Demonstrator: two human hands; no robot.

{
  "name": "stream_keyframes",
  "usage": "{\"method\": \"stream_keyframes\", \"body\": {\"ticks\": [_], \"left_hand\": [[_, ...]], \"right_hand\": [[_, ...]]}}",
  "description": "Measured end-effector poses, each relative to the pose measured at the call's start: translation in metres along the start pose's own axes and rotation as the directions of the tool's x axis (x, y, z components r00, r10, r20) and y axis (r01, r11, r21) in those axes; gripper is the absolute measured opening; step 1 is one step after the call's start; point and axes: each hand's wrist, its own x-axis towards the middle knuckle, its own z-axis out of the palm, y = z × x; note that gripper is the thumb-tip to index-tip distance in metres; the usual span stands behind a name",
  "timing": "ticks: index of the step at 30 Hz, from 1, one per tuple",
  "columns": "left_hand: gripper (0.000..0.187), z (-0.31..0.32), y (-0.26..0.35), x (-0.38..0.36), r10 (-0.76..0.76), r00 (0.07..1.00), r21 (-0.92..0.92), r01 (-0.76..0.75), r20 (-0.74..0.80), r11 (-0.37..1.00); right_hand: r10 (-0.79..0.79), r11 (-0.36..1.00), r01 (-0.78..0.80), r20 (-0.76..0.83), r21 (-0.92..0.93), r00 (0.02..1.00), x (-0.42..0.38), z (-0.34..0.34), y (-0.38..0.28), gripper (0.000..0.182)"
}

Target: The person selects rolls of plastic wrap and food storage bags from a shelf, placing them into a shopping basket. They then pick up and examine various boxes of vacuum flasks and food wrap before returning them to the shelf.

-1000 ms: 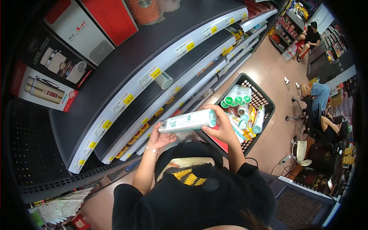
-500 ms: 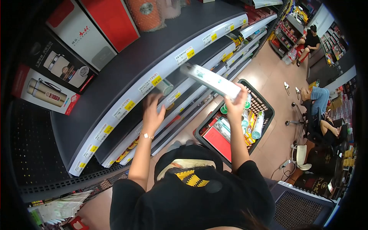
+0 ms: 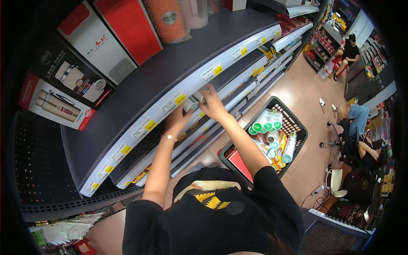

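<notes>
My two hands are inside the shelf gap, under the front edge that carries the price labels. My left hand (image 3: 177, 122), with a bracelet at the wrist, is closed around the left side of a pale, partly clear item (image 3: 191, 103); its fingertips are hidden in the shelf's shadow. At the item's right side, my right hand (image 3: 213, 105) touches it with bent fingers. What kind of item it is cannot be made out. To the right of my forearms a dark basket (image 3: 298, 137) on the floor holds clear tubes with green ends (image 3: 267, 126).
Boxed flasks (image 3: 57, 104) and a red-and-white box (image 3: 100, 42) stand on the upper shelf (image 3: 140, 89). The basket also holds a red box (image 3: 240, 163) and yellow packs. Seated people (image 3: 350, 53) are at the right, near a wheeled chair and cables (image 3: 325, 182).
My right hand has moved left from above the basket into the shelf gap, and the long white box it held is no longer visible in it. My left hand has closed in on the pale item.
</notes>
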Motion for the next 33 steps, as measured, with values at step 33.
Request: {"method": "stream_keyframes", "body": {"ticks": [33], "left_hand": [[0.082,0.000,0.009,-0.011,0.025,1.000,-0.085,-0.024,0.006,0.996]], "right_hand": [[-0.010,0.999,0.003,-0.188,-0.038,0.982,-0.036,-0.011,-0.009,0.036]]}}
